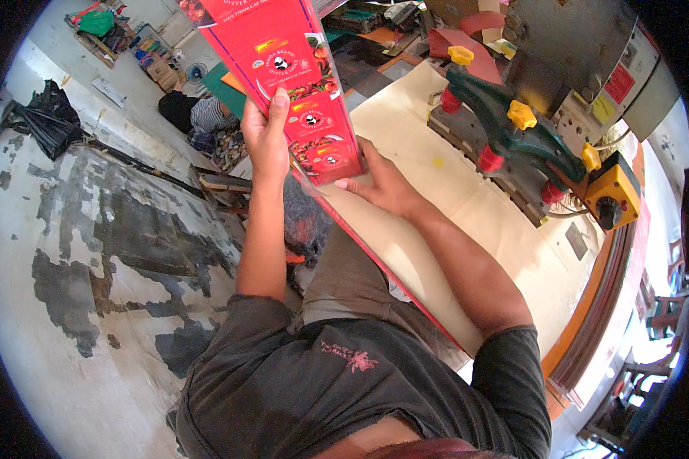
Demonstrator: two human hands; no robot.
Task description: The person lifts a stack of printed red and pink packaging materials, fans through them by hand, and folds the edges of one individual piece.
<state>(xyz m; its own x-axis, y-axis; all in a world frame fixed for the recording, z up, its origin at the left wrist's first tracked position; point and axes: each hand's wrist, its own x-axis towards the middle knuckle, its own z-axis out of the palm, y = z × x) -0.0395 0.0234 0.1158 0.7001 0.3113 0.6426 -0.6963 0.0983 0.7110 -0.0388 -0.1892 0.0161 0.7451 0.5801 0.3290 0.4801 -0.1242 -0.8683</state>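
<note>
A long red printed cardboard sheet [314, 96], bearing repeated panels with food pictures, is held up at a tilt above the near edge of the worktable. My left hand [266, 134] grips its left edge, thumb on the printed face and the other fingers behind. At the lower right corner, my right hand [386, 180] has its thumb by the bottom edge and its fingers against the right side, partly hidden by the sheet. The sheet's upper end runs out of the picture. It cannot be told whether it is one layer or a thin stack.
A cream-covered worktable [436, 222] stretches to the right. Across it stands a machine with a dark green arm [497, 115], yellow knobs and red cylinders. A yellow control box [614, 191] sits at its end. On the left, a black plastic bag [46, 118] hangs over the patchy floor [130, 252].
</note>
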